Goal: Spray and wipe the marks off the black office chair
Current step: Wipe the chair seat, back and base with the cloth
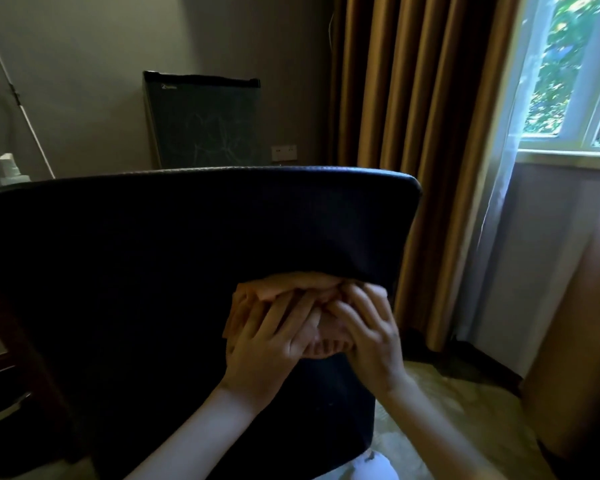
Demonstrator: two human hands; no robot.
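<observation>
Dim room, grey wall behind, and front and centre stands the black office chair [153,271], its backrest filling the view and hiding the seat. Pressed to the backrest's right side is an orange cloth [253,299], bunched and mostly covered by both hands. The left hand [267,348] lies flat on it, fingers spread and fairly straight; the right hand [371,341] bends its fingers over the folds at the chair's edge, gripping. Any marks are lost in shadow. Over the top rim, far left, peeks a white spray bottle [9,169], cut off below. A dark mini fridge [205,123] stands beyond, with a brown curtain [413,98] and a window [575,81] to the right.
</observation>
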